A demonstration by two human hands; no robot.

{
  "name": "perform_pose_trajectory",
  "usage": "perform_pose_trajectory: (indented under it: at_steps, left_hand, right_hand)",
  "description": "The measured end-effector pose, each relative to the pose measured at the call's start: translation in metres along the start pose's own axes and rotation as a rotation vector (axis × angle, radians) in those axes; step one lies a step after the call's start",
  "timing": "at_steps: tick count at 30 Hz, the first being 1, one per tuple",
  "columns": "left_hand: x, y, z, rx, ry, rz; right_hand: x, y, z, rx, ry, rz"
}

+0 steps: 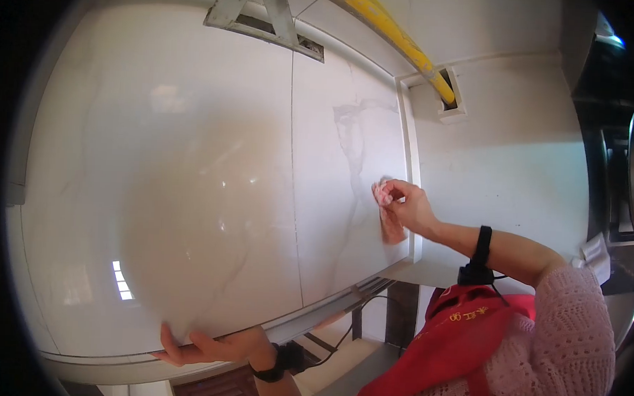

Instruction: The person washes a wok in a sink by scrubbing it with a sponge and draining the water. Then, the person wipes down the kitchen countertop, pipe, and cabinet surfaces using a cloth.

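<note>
My right hand (pixel 411 208) pinches a crumpled pink-and-white cloth (pixel 383 192) against a glossy white marble-patterned tile surface (pixel 213 159), near its right border. The hand's reflection shows just below it in the shine. At the lower edge of the surface, my left hand (pixel 217 346) rests with its fingers apart and holds nothing; part of its palm is hidden by the edge. Each wrist wears a black strap; a cable runs from them.
A yellow pipe (pixel 399 40) runs down into a white square opening (pixel 452 98). Near the top, a metal triangular bracket (pixel 257 21) sits at a slot. Dark, shiny equipment (pixel 615 166) stands at the far right. A red apron (pixel 438 335) covers my front.
</note>
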State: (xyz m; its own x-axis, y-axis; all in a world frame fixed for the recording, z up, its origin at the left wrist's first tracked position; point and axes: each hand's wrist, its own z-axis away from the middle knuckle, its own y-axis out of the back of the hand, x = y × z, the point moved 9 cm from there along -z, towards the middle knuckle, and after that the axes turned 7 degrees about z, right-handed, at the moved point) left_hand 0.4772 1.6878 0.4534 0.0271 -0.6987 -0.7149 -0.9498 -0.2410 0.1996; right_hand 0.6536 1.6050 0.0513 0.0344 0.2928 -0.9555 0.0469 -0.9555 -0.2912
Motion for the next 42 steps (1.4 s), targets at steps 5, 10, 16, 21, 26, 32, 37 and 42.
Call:
perform_pose_trajectory:
  at_steps: [5,10,16,21,26,32,37,42]
  left_hand:
    - [-0.01,0.004,0.006,-0.019,0.062,-0.03]
    - [-0.006,0.004,0.004,0.025,0.009,0.03]
    - [-0.01,0.003,0.007,0.044,0.061,0.032]
    - [-0.014,0.002,0.008,0.039,0.114,0.004]
    - [-0.007,0.001,0.003,0.011,0.048,-0.014]
    - [-0.003,0.0,-0.003,0.032,0.034,-0.024]
    - [-0.005,0.0,0.005,0.006,-0.012,-0.029]
    - [0.002,0.003,0.0,-0.006,-0.011,-0.024]
  right_hand:
    - [0.077,0.028,-0.027,0.067,-0.334,0.095]
    - [-0.033,-0.008,0.003,-0.049,-0.291,-0.083]
    - [-0.006,0.005,-0.016,0.156,-0.095,0.057]
    - [0.021,0.004,-0.021,-0.005,-0.367,-0.169]
    - [-0.041,-0.013,0.001,0.063,-0.065,0.086]
    - [0.006,0.007,-0.036,0.025,-0.226,-0.132]
    - [-0.06,-0.02,0.015,0.14,0.104,0.065]
    - [-0.005,0.003,-0.037,-0.047,-0.362,-0.161]
